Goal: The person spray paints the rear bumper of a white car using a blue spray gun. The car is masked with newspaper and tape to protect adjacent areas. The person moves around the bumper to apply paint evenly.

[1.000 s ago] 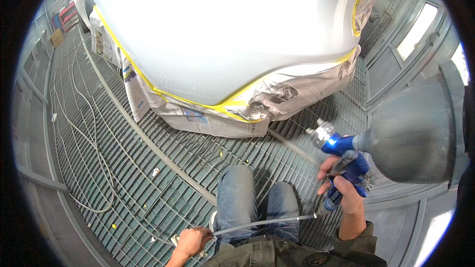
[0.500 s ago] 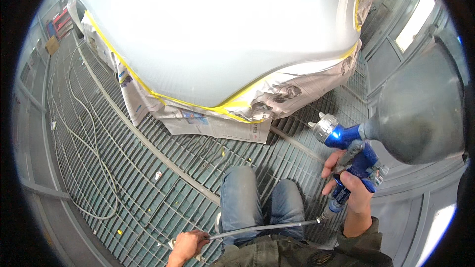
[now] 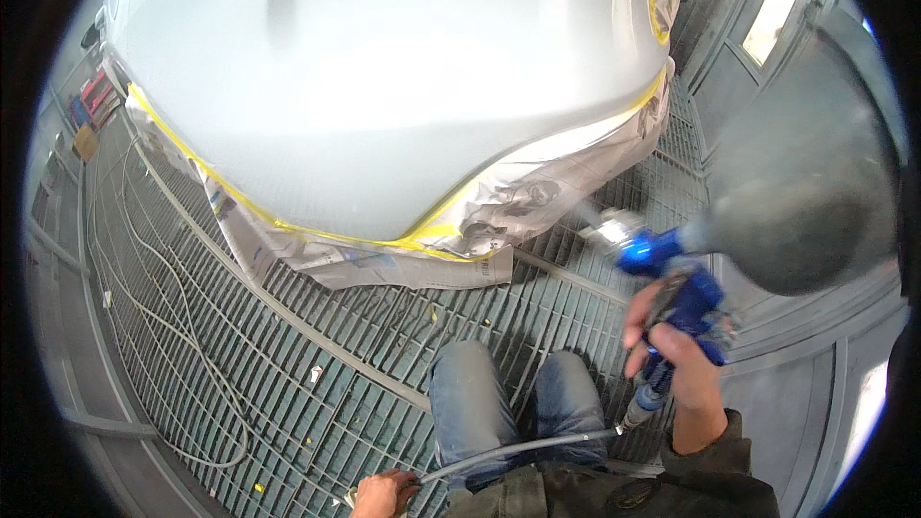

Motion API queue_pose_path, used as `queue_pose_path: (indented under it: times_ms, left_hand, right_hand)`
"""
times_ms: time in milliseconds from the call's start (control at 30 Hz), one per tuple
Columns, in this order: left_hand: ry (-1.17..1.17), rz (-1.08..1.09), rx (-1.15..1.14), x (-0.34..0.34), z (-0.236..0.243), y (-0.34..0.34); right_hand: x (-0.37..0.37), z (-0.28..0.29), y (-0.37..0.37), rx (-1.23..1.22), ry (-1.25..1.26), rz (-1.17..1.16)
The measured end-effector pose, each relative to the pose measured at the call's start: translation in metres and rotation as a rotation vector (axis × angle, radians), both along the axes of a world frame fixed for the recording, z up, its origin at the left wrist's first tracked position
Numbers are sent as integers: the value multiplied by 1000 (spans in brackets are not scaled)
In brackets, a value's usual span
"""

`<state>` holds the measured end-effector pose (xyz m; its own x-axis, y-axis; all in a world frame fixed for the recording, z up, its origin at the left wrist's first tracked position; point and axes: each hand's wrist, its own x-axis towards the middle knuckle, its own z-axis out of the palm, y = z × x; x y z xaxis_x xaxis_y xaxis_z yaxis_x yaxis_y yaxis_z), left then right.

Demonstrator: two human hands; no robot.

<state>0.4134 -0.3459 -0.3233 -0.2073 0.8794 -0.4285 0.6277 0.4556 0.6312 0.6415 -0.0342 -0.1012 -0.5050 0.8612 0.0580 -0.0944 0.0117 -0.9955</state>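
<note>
My right hand (image 3: 693, 379) is wrapped round the handle of a blue spray gun (image 3: 698, 305), slightly blurred by motion. On top of the gun sits a large grey cup (image 3: 801, 197). The silver nozzle points toward the pale grey vehicle body (image 3: 384, 125), with a faint whitish streak at its tip. A grey air hose (image 3: 528, 448) runs from the handle's base across my knees to my left hand (image 3: 384, 494), whose fingers are closed on it. Yellow masking tape (image 3: 436, 230) and newspaper sheets (image 3: 432, 273) line the body's lower edge.
Beneath me lies a metal floor grating (image 3: 326, 355) with scraps of paper. Loops of hose (image 3: 182, 312) lie on it at the left. A cardboard box (image 3: 85, 142) and red items (image 3: 98, 99) stand far left. Grey panelled walls (image 3: 796, 364) with a bright window (image 3: 775, 6) close off the right.
The view has shifted, so the vehicle body sits further left and its lower edge lower. The spray gun has moved slightly up and left. Both hands keep their hold.
</note>
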Motion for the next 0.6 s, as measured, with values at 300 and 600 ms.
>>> queue_pose_path:
  times_ms: [300, 600]
  left_hand:
    - [9, -42, -45, -15, -1, 11]
    - [28, -27, -88, -19, 9, 28]
  right_hand:
    - [13, 22, 16, -256, 110, 204]
    - [24, 31, 44, 152, 96, -545]
